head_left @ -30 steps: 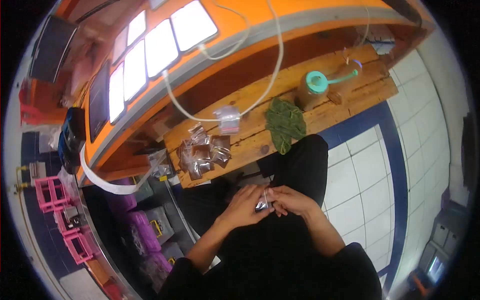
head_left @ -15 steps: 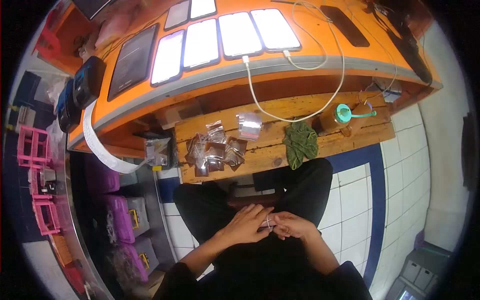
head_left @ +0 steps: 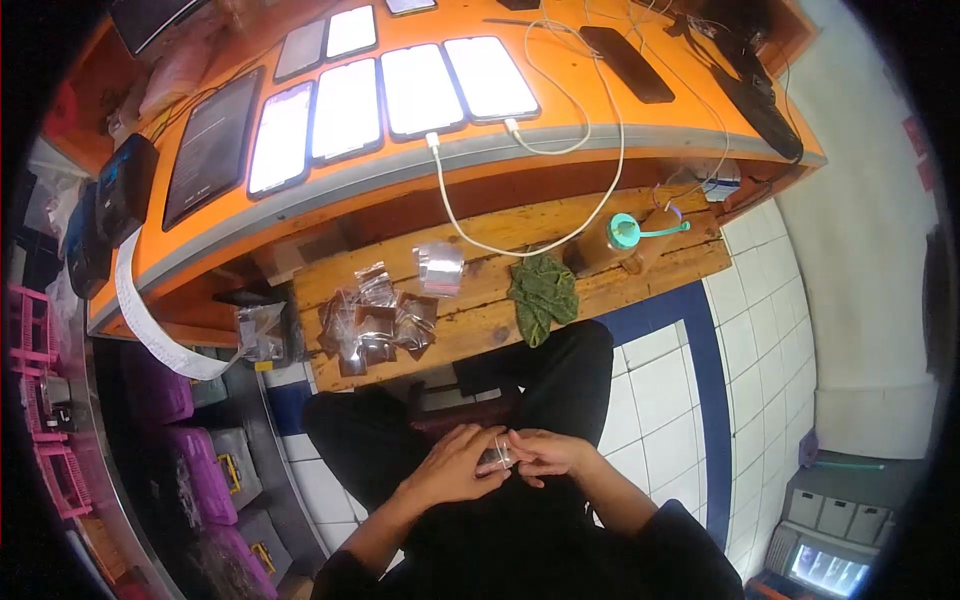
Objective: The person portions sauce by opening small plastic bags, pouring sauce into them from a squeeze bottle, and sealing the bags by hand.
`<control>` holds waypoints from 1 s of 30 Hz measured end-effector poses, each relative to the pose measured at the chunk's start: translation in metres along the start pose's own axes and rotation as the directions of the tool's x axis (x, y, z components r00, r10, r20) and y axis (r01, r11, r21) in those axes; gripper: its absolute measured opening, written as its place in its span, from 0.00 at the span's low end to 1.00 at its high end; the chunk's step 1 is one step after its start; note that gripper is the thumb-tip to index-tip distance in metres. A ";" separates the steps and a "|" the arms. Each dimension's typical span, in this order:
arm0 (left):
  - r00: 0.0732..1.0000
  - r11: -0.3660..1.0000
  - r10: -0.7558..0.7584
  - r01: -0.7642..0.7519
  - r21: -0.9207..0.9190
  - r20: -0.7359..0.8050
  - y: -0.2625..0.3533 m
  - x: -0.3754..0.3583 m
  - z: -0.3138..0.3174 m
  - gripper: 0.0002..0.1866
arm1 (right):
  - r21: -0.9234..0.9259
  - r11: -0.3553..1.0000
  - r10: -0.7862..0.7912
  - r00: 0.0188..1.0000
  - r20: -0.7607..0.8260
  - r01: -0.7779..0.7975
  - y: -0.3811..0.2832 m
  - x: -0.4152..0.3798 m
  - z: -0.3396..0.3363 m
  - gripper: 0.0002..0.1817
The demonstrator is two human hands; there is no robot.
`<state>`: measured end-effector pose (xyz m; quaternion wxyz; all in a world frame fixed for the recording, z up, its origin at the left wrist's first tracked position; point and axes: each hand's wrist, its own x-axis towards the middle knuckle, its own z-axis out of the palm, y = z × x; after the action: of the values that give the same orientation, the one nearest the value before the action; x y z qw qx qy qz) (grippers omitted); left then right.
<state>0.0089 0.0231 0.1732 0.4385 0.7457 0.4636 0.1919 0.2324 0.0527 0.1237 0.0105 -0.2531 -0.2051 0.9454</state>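
Observation:
In my lap, my left hand (head_left: 460,468) and my right hand (head_left: 548,455) meet around a small clear plastic bag (head_left: 498,454). The fingers of both are closed on it, and its contents are too small to make out. In front of my knees, several small clear zip bags (head_left: 375,325) with dark contents lie in a pile on the wooden bench (head_left: 470,325). Beside them is a stack of flat clear bags (head_left: 439,269) with a red stripe.
A green cloth (head_left: 543,298) and a bottle with a teal lid (head_left: 622,235) stand to the right on the bench. Above, an orange counter (head_left: 560,130) bears several bright-screened phones (head_left: 420,90), a dark tablet (head_left: 212,148) and a looping white cable (head_left: 480,243). Purple bins (head_left: 205,475) fill the left shelf.
The view has turned to the right, so the bench and counter sit further left. My hands stay together in my lap, and more of the small bag shows between the fingers.

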 end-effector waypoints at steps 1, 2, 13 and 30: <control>1.000 1.000 -0.001 0.001 -0.011 -0.019 0.002 0.000 0.000 0.32 | -0.012 1.000 -0.003 1.000 -0.024 0.002 -0.003 -0.001 0.003 0.35; 0.999 0.999 -0.020 0.019 -0.028 -0.038 0.002 0.001 0.000 0.30 | -0.012 1.000 -0.027 0.999 -0.021 0.027 -0.009 -0.001 0.007 0.32; 0.862 0.887 -0.376 0.227 -0.403 -0.341 -0.031 0.012 0.021 0.26 | -0.980 0.190 -0.872 -0.469 -0.138 -0.064 -0.164 -0.004 -0.144 0.47; 0.953 0.077 -0.275 -0.107 -0.991 -0.124 0.018 0.056 -0.004 0.15 | -0.609 -0.449 -0.801 -0.008 0.599 -0.654 -0.153 -0.055 -0.029 0.21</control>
<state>0.0425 0.0696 0.1836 0.7663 0.1862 0.3095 0.5314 0.2812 0.1969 0.1871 0.3878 -0.4182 -0.7945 -0.2085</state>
